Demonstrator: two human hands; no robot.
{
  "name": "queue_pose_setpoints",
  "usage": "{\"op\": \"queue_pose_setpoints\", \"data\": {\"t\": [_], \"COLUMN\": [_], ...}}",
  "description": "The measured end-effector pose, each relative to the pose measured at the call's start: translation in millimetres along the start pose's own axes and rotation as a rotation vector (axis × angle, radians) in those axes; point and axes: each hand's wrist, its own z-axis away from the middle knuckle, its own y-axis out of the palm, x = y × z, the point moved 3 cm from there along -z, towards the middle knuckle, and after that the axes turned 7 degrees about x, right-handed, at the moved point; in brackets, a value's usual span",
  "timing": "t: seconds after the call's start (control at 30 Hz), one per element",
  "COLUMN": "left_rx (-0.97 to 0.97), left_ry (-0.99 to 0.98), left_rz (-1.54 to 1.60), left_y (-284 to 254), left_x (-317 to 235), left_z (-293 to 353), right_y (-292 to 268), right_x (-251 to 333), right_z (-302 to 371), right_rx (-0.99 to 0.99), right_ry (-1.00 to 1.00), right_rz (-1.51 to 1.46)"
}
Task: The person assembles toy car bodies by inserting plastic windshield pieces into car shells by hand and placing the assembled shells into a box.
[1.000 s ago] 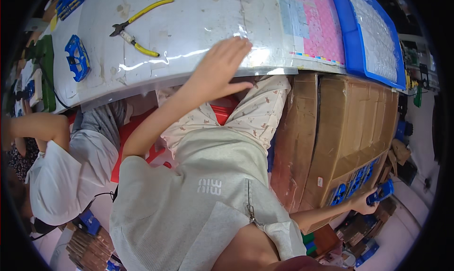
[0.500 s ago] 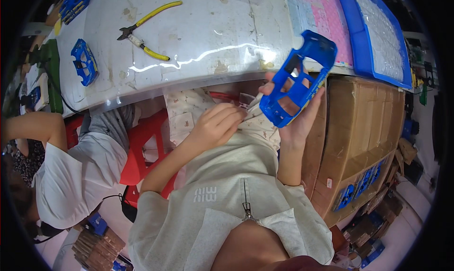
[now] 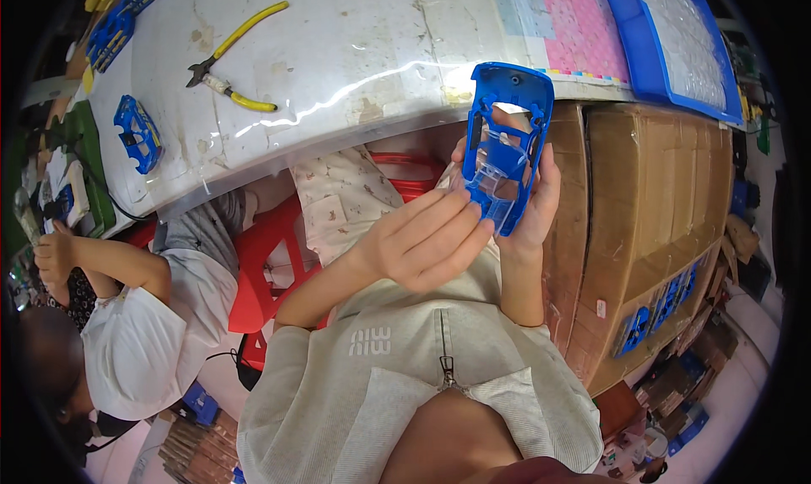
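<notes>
My right hand [image 3: 539, 205] holds a blue toy car body shell [image 3: 517, 85] by its side and near end, with its hollow inside facing up. A clear plastic window piece [image 3: 497, 180] lies in the shell's opening. My left hand [image 3: 427, 241] has its fingers closed on the near end of this clear piece, against the shell. Its fingertips partly hide the contact, so I cannot tell whether the piece is seated. Both hands are above my lap, just in front of the table edge.
Yellow-handled cutting pliers [image 3: 205, 73] and another blue car shell [image 3: 138, 134] lie on the white table [image 3: 338, 53]. At right stand a blue tray [image 3: 627, 40] and cardboard boxes [image 3: 659, 167]. A co-worker in a white shirt [image 3: 135, 340] sits at left near a red stool [image 3: 258, 290].
My left hand has moved up and right with the clear piece, bringing it into the shell. The shell has turned more upright and shifted slightly left. The co-worker's arm has moved.
</notes>
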Motion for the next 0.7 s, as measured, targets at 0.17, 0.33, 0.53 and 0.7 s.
{"op": "queue_pose_setpoints", "data": {"t": [0.17, 0.33, 0.53, 0.7], "left_rx": [-0.031, -0.147, -0.139, -0.048], "left_ry": [-0.016, -0.168, -0.171, -0.132], "left_rz": [0.053, 0.142, 0.073, -0.028], "left_y": [7, 6, 8, 12], "left_x": [-3, 0, -3, -7], "left_z": [-1, -6, -11, -8], "right_y": [-4, 2, 2, 4], "right_x": [1, 0, 2, 0], "right_z": [5, 10, 8, 8], "right_rx": [0.013, -0.227, 0.037, -0.190], "right_ry": [-0.007, 0.061, -0.020, -0.050], "right_rz": [0.020, 0.164, 0.125, 0.212]}}
